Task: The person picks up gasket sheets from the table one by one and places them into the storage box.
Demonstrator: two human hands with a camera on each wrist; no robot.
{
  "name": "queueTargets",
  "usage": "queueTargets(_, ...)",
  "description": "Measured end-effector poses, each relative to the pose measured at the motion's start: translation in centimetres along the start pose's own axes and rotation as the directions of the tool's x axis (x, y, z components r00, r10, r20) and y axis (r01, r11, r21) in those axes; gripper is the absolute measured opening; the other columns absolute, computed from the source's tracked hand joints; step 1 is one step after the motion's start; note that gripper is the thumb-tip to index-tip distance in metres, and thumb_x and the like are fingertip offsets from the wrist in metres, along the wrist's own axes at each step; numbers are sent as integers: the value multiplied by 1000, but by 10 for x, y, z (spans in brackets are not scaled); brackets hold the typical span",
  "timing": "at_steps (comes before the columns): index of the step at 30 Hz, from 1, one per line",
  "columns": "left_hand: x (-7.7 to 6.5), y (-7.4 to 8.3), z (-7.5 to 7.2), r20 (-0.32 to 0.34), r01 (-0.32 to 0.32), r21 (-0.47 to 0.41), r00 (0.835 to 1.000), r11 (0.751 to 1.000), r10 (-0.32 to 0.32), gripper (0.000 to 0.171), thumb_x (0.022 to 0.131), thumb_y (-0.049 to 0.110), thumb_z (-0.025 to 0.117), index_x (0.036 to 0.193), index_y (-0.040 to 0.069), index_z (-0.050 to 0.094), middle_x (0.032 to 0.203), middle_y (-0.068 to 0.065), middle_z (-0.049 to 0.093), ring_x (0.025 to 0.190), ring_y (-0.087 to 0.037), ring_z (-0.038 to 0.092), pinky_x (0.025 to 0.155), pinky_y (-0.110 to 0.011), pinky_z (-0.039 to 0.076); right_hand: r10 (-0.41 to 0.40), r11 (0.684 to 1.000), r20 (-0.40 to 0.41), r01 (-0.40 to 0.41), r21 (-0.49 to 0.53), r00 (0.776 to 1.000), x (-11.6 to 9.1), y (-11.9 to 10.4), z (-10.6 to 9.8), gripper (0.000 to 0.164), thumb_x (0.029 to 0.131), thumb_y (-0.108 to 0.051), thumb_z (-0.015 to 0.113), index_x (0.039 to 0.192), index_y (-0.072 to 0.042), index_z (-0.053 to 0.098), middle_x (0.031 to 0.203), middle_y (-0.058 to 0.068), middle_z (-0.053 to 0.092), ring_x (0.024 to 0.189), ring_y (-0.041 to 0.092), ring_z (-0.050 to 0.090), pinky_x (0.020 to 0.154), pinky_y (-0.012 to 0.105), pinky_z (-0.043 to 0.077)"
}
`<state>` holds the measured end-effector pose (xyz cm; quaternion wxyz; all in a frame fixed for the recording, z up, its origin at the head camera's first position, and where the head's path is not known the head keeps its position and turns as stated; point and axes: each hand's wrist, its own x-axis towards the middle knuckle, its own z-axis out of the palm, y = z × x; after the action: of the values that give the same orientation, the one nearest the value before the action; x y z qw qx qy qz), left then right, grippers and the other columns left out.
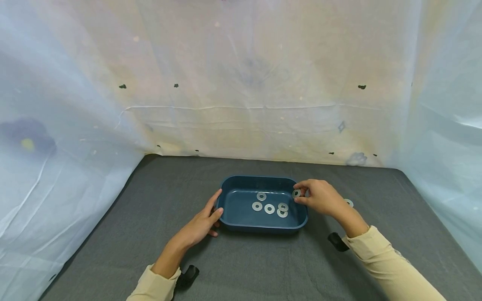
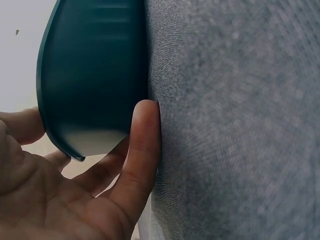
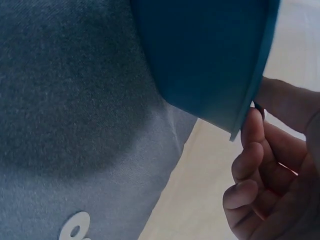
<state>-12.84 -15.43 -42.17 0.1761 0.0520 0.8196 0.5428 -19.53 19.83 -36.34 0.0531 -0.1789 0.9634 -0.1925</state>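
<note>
A dark blue rectangular tray (image 1: 237, 221) with rounded corners stands on the grey cloth. Inside it lie several flat metal washers (image 1: 269, 208), two of them overlapping. At its left end my left hand (image 1: 199, 225) holds the tray, thumb at the rim and other fingers along the outer wall. My right hand (image 1: 320, 196) pinches one washer (image 1: 296, 193) between thumb and fingertips, right at the tray's right rim. In the right wrist view that washer is mostly hidden by the fingers (image 3: 253, 125), and only a dark edge shows.
More washers (image 3: 76, 227) lie on the cloth right of the tray, partly behind the right wrist in the head view. The grey cloth-covered table (image 1: 180, 175) is bounded by pale plastic sheeting (image 1: 244, 83) at the back and sides. Dark straps (image 1: 187, 276) sit at both wrists.
</note>
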Motion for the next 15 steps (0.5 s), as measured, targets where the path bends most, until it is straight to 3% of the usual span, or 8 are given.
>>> queueTargets(15, 0, -1, 0, -1, -1, -1, 1000, 1000, 1, 59, 109, 34, 38, 159, 41, 7, 132, -17, 43, 100, -26, 54, 76, -37, 55, -12, 999, -31, 13, 35, 999, -3, 4, 1, 39, 92, -22, 72, 126, -4, 67, 91, 0, 67, 67, 11, 50, 60, 28, 40)
